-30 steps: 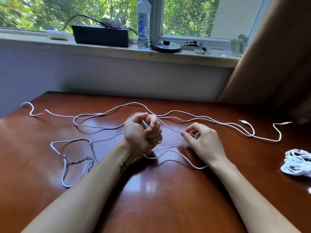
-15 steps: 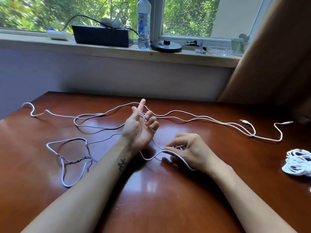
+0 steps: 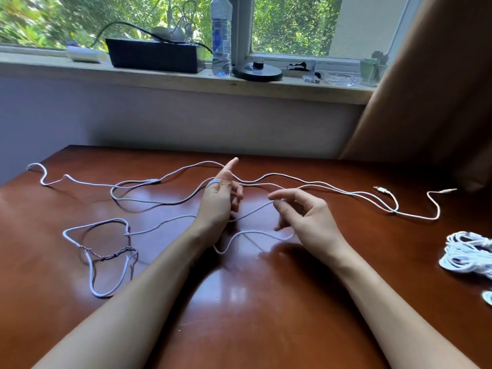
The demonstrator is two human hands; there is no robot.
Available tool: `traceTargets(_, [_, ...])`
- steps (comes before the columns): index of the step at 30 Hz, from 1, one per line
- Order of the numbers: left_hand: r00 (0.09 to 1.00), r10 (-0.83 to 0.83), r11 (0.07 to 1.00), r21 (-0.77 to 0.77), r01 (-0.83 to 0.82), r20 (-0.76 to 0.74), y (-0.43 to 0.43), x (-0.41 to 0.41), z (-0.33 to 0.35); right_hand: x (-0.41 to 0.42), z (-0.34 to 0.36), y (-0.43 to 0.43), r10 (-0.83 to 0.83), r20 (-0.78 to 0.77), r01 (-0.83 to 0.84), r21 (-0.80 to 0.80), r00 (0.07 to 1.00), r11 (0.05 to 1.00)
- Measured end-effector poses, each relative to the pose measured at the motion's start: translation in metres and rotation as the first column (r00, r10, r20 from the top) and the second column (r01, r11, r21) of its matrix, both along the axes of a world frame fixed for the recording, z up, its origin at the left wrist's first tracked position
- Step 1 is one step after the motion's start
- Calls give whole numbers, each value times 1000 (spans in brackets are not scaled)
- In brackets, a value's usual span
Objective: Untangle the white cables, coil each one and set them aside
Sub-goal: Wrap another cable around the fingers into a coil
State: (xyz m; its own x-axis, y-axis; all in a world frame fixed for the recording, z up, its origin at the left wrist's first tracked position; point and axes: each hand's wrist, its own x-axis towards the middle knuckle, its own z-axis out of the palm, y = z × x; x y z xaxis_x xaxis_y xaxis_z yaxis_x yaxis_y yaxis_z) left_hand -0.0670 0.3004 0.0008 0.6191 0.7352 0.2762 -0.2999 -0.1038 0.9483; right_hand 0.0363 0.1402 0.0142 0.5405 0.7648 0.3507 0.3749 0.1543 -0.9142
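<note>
Long white cables lie loosely crossed over the brown table, with their plug ends at the right. My left hand stands upright at the table's middle with its index finger pointing up. Two turns of white cable are wrapped round its fingers, and the other fingers curl. My right hand is just to the right and pinches the same cable between thumb and fingers. At the left, a cable loop has a brown twisted tie across it.
Coiled white cables sit at the table's right edge, with another coil partly out of view below. Behind the table, a sill carries a black box, a water bottle and a dark round base. A brown curtain hangs at the right.
My left hand has unclenched from a fist and raised its index finger, with cable turns now round it. My right hand dipped toward me, then lifted to the right with the cable.
</note>
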Motion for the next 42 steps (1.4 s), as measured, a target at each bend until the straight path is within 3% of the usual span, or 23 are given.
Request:
traceTargets(4, [998, -12, 998, 66, 16, -61, -2, 1, -3, -1, 5, 1, 36, -290, -8, 100, 956, 995])
traceTargets(11, [986, 34, 980, 201, -1, -162, -7, -4, 1, 2, 4, 2, -29, -245, 64, 135, 969, 989])
traceTargets(13, [982, 49, 966, 259, 0, -182, -8, -4, 0, 4, 4, 0, -63, -183, 84, 110, 981, 990])
traceTargets(15, [978, 23, 954, 296, 40, -207, -5, -3, -5, 8, 2, -2, -177, 44, 175, 62, 983, 983])
traceTargets(17, [969, -15, 947, 307, 92, -246, -2, -3, -9, 13, 0, -4, -315, 328, 318, 45, 890, 947])
traceTargets(18, [961, -17, 937, 330, 111, -275, -1, -4, -11, 15, -1, -4, -364, 399, 372, 61, 842, 926])
traceTargets(24, [923, -76, 849, 460, 259, -378, -5, -8, -8, 22, -2, -5, -468, 439, 510, 24, 767, 860])
traceTargets(27, [876, 67, 776, 577, 256, -478, -5, -9, -13, 19, 0, -5, -385, 380, 407, 24, 841, 913])
traceTargets(30, [872, 124, 768, 603, 217, -473, -9, -11, -10, 15, 3, -6, -278, 311, 285, 22, 909, 958])
traceTargets(34, [915, 118, 856, 506, 103, -386, -5, -10, -9, 16, 0, -6, -218, 296, 223, 18, 930, 975])
traceTargets(37, [956, -86, 951, 262, 162, -280, -7, -10, -2, 16, -1, -6, -188, 299, 196, 3, 936, 981])
traceTargets(42, [929, -276, 953, 57, 298, -247, -14, -12, 7, 13, 1, -6, -198, 169, 206, -26, 966, 978])
